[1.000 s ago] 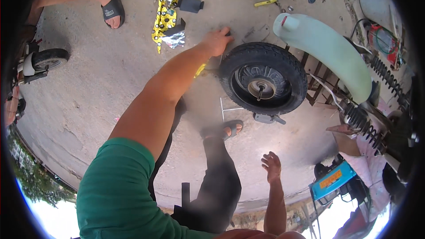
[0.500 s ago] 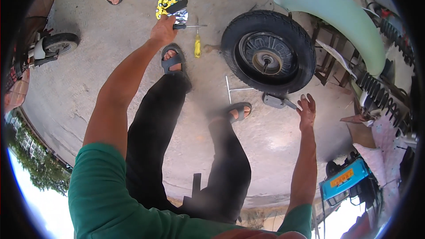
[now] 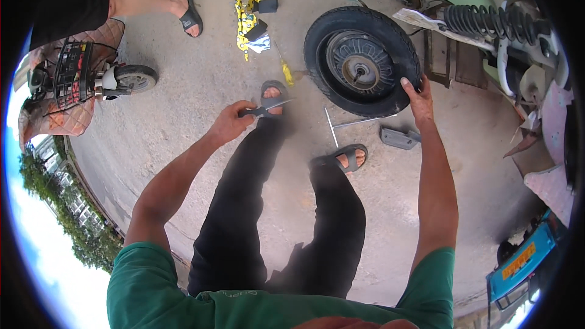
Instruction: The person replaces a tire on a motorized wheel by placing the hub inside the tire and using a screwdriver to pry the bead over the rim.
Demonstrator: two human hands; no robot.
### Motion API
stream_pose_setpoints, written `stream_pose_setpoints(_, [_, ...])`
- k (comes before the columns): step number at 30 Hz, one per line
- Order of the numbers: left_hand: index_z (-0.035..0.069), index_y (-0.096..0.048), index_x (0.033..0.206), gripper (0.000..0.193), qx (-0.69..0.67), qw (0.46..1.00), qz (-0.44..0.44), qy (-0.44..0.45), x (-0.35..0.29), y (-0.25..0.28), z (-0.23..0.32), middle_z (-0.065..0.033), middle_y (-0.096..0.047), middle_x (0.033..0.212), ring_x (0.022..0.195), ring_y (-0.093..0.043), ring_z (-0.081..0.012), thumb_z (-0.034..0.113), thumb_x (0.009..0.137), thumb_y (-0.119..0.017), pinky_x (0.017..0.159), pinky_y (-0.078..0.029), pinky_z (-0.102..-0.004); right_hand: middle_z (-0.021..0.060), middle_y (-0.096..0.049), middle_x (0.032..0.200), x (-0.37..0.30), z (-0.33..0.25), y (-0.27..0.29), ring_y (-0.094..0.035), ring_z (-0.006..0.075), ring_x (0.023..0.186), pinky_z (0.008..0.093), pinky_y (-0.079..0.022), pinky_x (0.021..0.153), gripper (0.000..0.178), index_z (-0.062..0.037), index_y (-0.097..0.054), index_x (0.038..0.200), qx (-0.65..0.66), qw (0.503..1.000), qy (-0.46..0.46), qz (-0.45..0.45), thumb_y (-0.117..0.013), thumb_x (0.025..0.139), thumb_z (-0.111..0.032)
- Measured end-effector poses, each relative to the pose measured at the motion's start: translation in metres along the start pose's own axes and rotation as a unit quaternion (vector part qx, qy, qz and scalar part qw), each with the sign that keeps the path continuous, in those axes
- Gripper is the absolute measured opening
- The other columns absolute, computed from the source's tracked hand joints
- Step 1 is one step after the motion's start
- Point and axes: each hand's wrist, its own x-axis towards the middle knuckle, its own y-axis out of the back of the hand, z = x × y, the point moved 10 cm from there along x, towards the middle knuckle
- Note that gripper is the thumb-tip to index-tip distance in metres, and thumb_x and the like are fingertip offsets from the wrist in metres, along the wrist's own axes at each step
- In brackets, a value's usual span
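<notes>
My left hand (image 3: pixel 230 123) grips a pair of pliers (image 3: pixel 265 108) by their dark handles, the jaws pointing right above my left sandalled foot. My right hand (image 3: pixel 419 99) rests on the tread of a black scooter wheel (image 3: pixel 362 60) that lies flat on the concrete, its grey hub facing up. Fingers curl over the tyre's right edge. A thin T-shaped wrench (image 3: pixel 342 126) and a grey metal bracket (image 3: pixel 399 137) lie on the ground just below the wheel.
A yellow-handled screwdriver (image 3: pixel 284 70) lies left of the wheel, near foil and yellow packaging with dark parts (image 3: pixel 255 7). A pale green scooter body with a coil spring (image 3: pixel 487 19) stands at upper right. Another person's sandalled feet (image 3: pixel 186 14) and a small cycle with a basket (image 3: pixel 91 78) are upper left.
My left hand drew back from the packaging holding the pliers. My right hand reached up from open air and landed on the tyre. The view tilted down.
</notes>
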Motion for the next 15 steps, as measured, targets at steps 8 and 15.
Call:
stream_pose_setpoints(8, [0.001, -0.07, 0.11, 0.036, -0.191, 0.964, 0.157, -0.099, 0.157, -0.024, 0.131, -0.0014, -0.063, 0.086, 0.074, -0.055, -0.0093, 0.027, 0.087, -0.078, 0.067, -0.047, -0.0262, 0.0224, -0.062, 0.137, 0.007, -0.008, -0.003, -0.061, 0.0338, 0.127, 0.0396, -0.045, 0.109, 0.098, -0.0035, -0.05, 0.146, -0.084, 0.996, 0.021, 0.039, -0.083, 0.075, -0.063])
stream_pose_setpoints(15, [0.001, -0.061, 0.102, 0.041, 0.146, 0.915, 0.28, -0.25, 0.275, -0.03, 0.224, -0.0235, -0.067, 0.096, 0.089, -0.066, -0.0298, 0.041, 0.095, -0.067, 0.079, -0.05, -0.0416, 0.0255, -0.055, 0.144, 0.036, 0.015, 0.003, -0.057, 0.0366, 0.131, 0.0406, -0.043, 0.112, 0.113, -0.0001, -0.041, 0.153, -0.082, 0.992, 0.089, 0.043, -0.071, 0.076, -0.077])
